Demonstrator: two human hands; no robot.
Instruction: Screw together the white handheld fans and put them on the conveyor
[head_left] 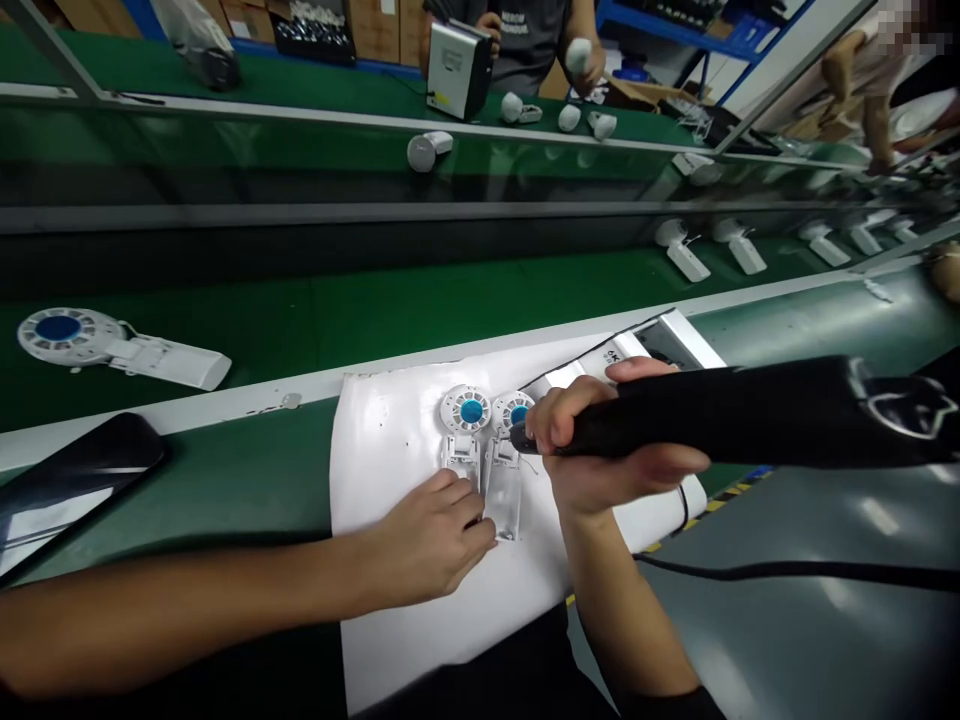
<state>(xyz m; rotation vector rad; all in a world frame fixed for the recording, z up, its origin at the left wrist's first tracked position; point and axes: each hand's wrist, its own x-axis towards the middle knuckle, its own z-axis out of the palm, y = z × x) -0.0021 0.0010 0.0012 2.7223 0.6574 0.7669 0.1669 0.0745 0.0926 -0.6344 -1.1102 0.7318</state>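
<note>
Two white plastic units with round slotted heads, blue centres and oblong bodies lie side by side on a glossy white sheet, well inside its edges. From where I stand, the worker's left hand has its fingers curled over the lower body of the left unit, fingertips near the right one; I cannot tell whether they grip or merely rest. The right hand grasps a thick black cylindrical power tool, its tip at the neck of the right unit, though contact is unclear. Room to move is widest on the sheet's left side; rightward, a white-framed device with a dark panel crowds the tool. Along the sheet's far edge runs a pale rail, bordering a green belt, while a glossy black slab sits well apart to the left.
</note>
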